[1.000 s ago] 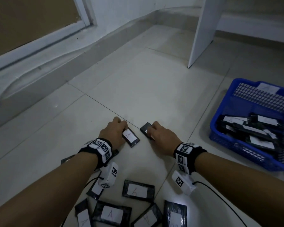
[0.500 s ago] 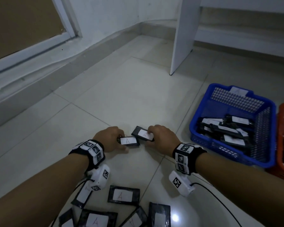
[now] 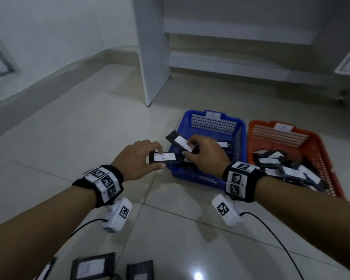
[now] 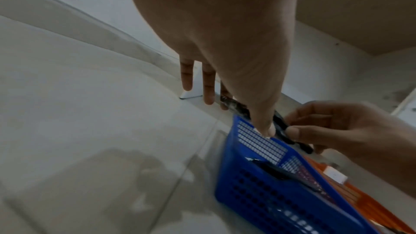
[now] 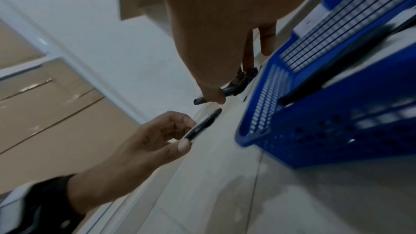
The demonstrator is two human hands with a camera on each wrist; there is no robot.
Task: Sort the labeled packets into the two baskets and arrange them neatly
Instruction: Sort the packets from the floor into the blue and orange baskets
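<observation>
My left hand [image 3: 141, 164] pinches a black packet [image 3: 164, 157] with a white label marked A, held flat at the blue basket's [image 3: 238, 126] near left corner. My right hand [image 3: 204, 152] pinches a second A packet [image 3: 179, 141], tilted above the basket's left rim. In the left wrist view my thumb and fingers clamp the packet [image 4: 238, 108] above the blue basket [image 4: 281, 198]. The right wrist view shows my thumb on the dark packet [image 5: 238, 81] beside the blue basket [image 5: 337, 127]. An orange basket [image 3: 315, 138] sits to the right, holding several packets.
More labeled packets [image 3: 93, 268] lie on the tiled floor near the bottom edge. A white furniture panel [image 3: 152, 57] stands behind the baskets, with a white frame along the back wall. Cables trail from the wrist cameras across the floor.
Both hands lifted their packets off the floor and carried them rightward to the blue basket. The view swung right, bringing the orange basket fully in.
</observation>
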